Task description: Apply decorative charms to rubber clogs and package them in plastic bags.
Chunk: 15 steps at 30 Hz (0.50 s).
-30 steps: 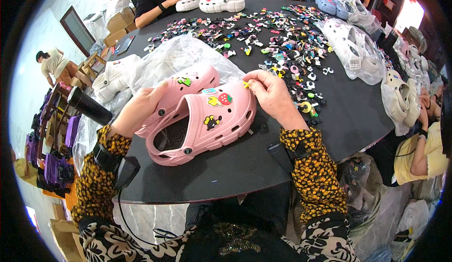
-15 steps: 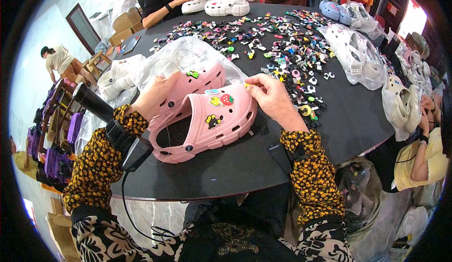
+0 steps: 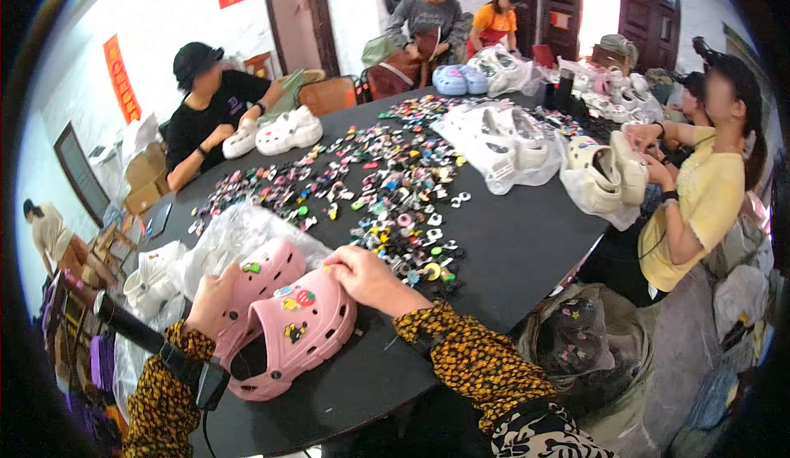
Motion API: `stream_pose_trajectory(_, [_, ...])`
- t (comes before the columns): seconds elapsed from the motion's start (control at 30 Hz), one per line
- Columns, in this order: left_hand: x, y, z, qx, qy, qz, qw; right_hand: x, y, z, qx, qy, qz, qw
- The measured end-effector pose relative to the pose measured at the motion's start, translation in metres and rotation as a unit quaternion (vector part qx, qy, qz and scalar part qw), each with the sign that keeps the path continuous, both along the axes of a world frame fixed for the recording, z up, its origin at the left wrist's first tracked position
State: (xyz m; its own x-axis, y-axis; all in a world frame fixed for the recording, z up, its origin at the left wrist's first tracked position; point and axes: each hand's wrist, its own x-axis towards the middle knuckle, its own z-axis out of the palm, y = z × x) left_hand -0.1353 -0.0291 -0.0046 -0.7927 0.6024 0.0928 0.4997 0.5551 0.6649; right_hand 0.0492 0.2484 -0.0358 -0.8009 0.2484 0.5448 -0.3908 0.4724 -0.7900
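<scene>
Two pink clogs (image 3: 284,322) lie side by side at the near edge of the dark round table (image 3: 527,244), toes pointing away from the person. The left hand (image 3: 210,297) curls over the side of the farther clog, steadying it. The right hand (image 3: 366,277) rests on the toe of the nearer clog, fingertips pinched at a small charm (image 3: 305,297) on its top; whether it grips a loose charm I cannot tell. The clogs look like light, springy foam, slightly grippy, best held by the thick sidewall or heel rim. A heap of small colourful charms (image 3: 387,203) lies just beyond the right hand.
</scene>
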Motion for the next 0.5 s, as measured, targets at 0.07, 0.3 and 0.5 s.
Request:
stream_pose_trajectory(0.07, [-0.003,0.003,-0.002,-0.028,0.099,-0.036,0.994,0.0,0.0,-0.001,-0.018,-0.001,0.001,1.0])
stream_pose_trajectory(0.3, [0.034,0.053,0.028,0.197,-0.055,0.097,0.974,-0.002,0.01,-0.009,-0.032,-0.044,-0.026,0.998])
stream_pose_trajectory(0.5, [0.042,0.059,0.017,0.217,0.033,0.056,0.974,-0.001,0.003,0.004,-0.113,-0.009,-0.013,0.993])
